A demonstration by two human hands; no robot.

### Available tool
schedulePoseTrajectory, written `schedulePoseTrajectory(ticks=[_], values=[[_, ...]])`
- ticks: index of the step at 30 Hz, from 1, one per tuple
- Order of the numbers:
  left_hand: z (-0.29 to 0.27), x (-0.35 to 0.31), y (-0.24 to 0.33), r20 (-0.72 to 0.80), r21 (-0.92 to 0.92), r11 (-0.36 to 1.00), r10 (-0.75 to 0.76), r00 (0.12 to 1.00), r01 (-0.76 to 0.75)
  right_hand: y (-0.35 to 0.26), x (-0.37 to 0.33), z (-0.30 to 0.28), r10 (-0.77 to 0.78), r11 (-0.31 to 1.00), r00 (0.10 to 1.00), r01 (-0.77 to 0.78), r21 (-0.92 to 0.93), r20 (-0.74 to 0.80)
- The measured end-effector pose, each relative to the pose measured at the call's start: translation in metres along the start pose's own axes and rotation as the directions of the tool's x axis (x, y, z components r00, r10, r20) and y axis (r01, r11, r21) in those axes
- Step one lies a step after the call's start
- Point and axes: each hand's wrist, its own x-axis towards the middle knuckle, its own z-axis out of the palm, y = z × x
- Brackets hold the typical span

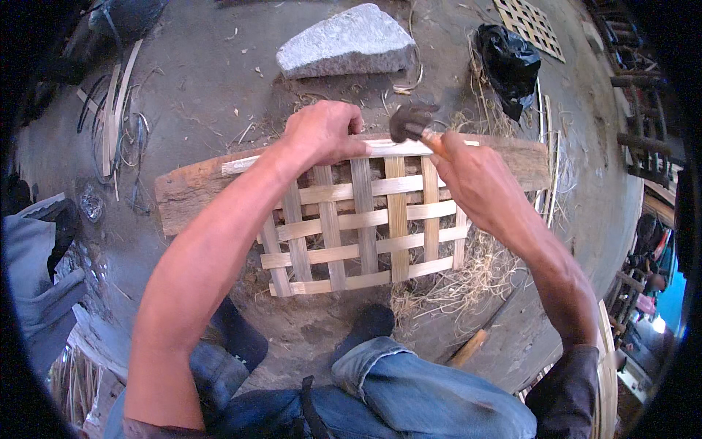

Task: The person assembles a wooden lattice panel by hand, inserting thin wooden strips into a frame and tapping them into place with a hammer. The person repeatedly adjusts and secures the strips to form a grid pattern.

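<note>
A lattice panel (363, 234) woven from pale and greyish flat strips leans against a worn wooden plank (194, 197). Along its top edge runs a pale strip (398, 148). My left hand (322, 133) is closed over that strip, its fingers curled and the thumb side pressed to it; anything small between the fingertips is hidden. My right hand (475, 183) grips a hammer (415, 124) by its wooden handle, close to the head. The dark hammer head, a little blurred, hangs just above the strip, to the right of my left hand.
A large grey stone (347, 44) lies beyond the plank. A black plastic bag (510, 66) and another woven panel (530, 25) are at the far right. Loose shavings (468, 282) and a wooden-handled tool (468, 347) lie near my right leg; cut strips (117, 110) lie left.
</note>
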Motion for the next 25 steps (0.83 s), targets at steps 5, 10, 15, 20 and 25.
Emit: schedulePoseTrajectory(ticks=[5,10,15,20,25], values=[[-0.003,-0.001,0.001,0.023,0.016,1.0,-0.017,1.0,0.017,0.005,-0.001,0.018,0.051,0.998,0.999,-0.051,0.032,-0.007],[-0.004,0.0,0.0,0.015,0.029,1.0,0.011,1.0,-0.011,-0.004,-0.008,0.024,0.141,0.971,0.986,-0.12,0.207,-0.092],[-0.002,0.002,-0.003,0.011,0.033,0.999,0.018,1.0,-0.019,0.007,-0.007,0.033,0.081,0.976,0.989,-0.054,0.213,-0.122],[0.001,0.005,0.0,0.013,0.045,0.999,0.02,1.0,-0.021,0.025,-0.008,0.059,0.109,0.974,0.984,-0.079,0.212,-0.137],[-0.002,0.008,0.006,0.088,0.082,0.995,-0.058,0.994,0.05,0.03,-0.002,0.07,0.138,0.97,0.99,-0.14,0.2,0.024]])
